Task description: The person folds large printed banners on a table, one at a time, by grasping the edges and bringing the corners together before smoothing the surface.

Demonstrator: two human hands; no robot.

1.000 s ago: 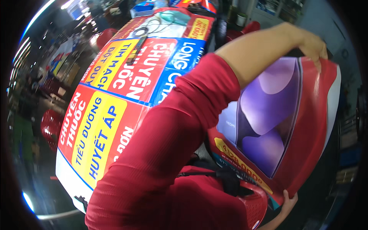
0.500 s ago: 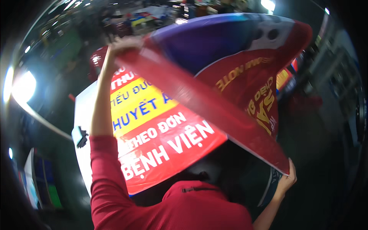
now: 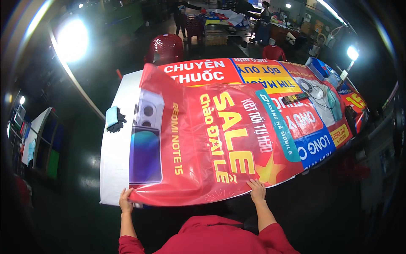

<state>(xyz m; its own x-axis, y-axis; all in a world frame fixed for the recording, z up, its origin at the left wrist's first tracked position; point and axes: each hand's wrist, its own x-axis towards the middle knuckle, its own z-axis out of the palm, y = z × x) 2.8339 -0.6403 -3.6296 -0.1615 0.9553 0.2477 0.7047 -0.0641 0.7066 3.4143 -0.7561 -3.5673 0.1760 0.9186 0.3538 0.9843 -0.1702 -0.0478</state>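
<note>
A large red vinyl banner [image 3: 192,148] with yellow lettering and a phone picture lies across the table, its surface rippled. My left hand [image 3: 125,201] pinches its near left corner, where the vinyl curls up slightly. Farther right on the near edge, my right hand [image 3: 257,190] grips the banner beside a yellow star, fingers on top and thumb hidden. Under it and beyond it are other printed banners [image 3: 198,71] in red, blue and yellow. The banner's far left corner stands a little raised.
The white table end [image 3: 114,169] carries a dark glove [image 3: 117,122] with a light blue piece on it. A black and yellow tool [image 3: 296,99] and a thin cable [image 3: 316,91] lie at right. Red plastic chairs [image 3: 165,48] stand beyond; two people are in the background.
The banner, lifted and folded over in the air before, now lies spread on the table. My left hand has come down to the near edge; my right hand has moved left along it.
</note>
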